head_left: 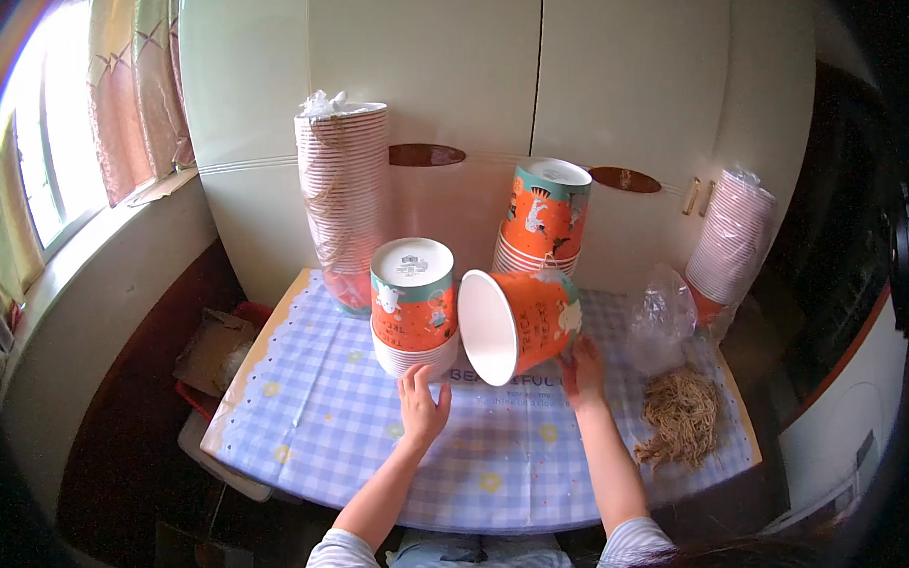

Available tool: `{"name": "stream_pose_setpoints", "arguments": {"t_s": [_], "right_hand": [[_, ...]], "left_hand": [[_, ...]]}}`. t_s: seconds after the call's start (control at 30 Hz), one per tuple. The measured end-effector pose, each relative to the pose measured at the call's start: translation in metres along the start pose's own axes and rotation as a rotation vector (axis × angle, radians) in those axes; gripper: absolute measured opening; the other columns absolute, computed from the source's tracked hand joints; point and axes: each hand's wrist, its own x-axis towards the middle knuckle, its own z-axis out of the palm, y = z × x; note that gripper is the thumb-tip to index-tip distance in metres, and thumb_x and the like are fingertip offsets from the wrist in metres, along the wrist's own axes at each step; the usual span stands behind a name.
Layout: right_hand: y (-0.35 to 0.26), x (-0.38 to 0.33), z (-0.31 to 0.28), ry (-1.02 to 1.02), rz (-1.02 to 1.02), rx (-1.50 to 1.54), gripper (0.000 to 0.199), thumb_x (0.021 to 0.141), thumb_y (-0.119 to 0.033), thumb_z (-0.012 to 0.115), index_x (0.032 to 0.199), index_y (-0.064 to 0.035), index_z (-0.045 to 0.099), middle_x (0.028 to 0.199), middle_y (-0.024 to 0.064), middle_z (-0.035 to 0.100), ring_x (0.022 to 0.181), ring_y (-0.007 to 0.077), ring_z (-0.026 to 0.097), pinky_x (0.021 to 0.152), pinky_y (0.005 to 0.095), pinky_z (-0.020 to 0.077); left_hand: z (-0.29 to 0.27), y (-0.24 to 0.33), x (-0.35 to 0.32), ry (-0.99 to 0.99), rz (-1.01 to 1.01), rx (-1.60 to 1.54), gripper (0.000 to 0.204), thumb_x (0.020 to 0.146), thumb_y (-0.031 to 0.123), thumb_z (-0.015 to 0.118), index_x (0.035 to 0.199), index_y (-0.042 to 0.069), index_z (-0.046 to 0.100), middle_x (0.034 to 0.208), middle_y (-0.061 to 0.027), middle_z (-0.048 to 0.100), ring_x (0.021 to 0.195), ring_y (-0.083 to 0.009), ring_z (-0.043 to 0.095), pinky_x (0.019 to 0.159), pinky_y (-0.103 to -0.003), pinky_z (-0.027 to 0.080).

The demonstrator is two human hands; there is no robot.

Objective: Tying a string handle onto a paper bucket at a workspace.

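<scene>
A single orange paper bucket (541,326) with a white inside and a teal base band is tilted on its side, its mouth facing left. My right hand (584,372) grips it near its base; some fingers are hidden behind it. To its left, a short nested stack of upside-down paper buckets (414,315) stands on the table, white bases up. My left hand (424,405) is open, fingers stretched out at the near rims of that stack. Behind the tilted bucket stands another upside-down nested stack (544,216), taller than the first.
A tall plastic-wrapped bucket stack (344,188) rises at the back left, and another wrapped stack (733,234) leans at the right. Near the right edge lie a crumpled clear bag (662,322) and a bundle of brown twine (681,416). Cupboard doors (628,78) stand behind the checked tablecloth (319,419).
</scene>
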Motion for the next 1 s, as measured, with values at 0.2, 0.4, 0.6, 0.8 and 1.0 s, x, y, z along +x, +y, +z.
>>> {"name": "stream_pose_setpoints", "arguments": {"t_s": [0.2,0.4,0.6,0.8,1.0], "right_hand": [[0.017,-0.026,-0.025,-0.087,0.227,0.087,0.017,0.088,-0.017,0.053,0.103,-0.0085,0.053,0.106,0.0014,0.056,0.1,0.0177,0.053,0.084,0.0397,0.0467],[0.035,-0.032,-0.057,-0.206,0.303,0.151,0.026,0.087,-0.019,0.054,0.109,-0.0067,0.051,0.114,0.004,0.055,0.108,0.0185,0.05,0.089,0.0373,0.0445],[0.034,-0.032,-0.039,-0.249,0.223,0.254,0.024,0.086,-0.017,0.055,0.107,-0.0054,0.05,0.113,0.0082,0.054,0.106,0.0213,0.052,0.092,0.0369,0.0419],[0.04,-0.028,-0.057,-0.299,0.192,0.223,0.046,0.085,-0.019,0.056,0.125,-0.0046,0.038,0.126,0.0098,0.046,0.114,0.0224,0.048,0.094,0.0376,0.0417],[0.019,-0.033,-0.027,-0.191,0.142,0.256,0.028,0.088,-0.017,0.052,0.112,-0.0038,0.047,0.119,0.0084,0.051,0.113,0.0219,0.048,0.097,0.0378,0.0389]], "left_hand": [[0.0,0.001,-0.001,-0.086,-0.198,-0.284,0.034,0.078,0.012,0.059,0.108,0.001,0.048,0.106,-0.0161,0.05,0.095,-0.028,0.051,0.08,-0.036,0.043],[0.003,-0.001,-0.002,-0.263,-0.401,-0.7,0.031,0.083,0.013,0.058,0.109,-0.001,0.049,0.095,-0.0073,0.06,0.088,-0.0147,0.056,0.074,-0.028,0.045],[-0.005,0.01,-0.003,-0.645,-0.594,-0.98,0.033,0.082,0.013,0.059,0.11,-0.002,0.049,0.096,-0.0029,0.057,0.086,-0.0097,0.053,0.076,-0.026,0.044],[0.001,0.011,-0.009,-0.82,-0.653,-1.037,0.039,0.08,0.015,0.062,0.111,-0.001,0.046,0.096,-0.003,0.055,0.083,-0.01,0.052,0.073,-0.024,0.044],[-0.002,0.012,-0.009,-0.105,-0.151,-0.442,0.047,0.063,0.011,0.07,0.102,0.005,0.045,0.091,-0.0077,0.05,0.084,-0.0189,0.051,0.064,-0.028,0.043]]}}
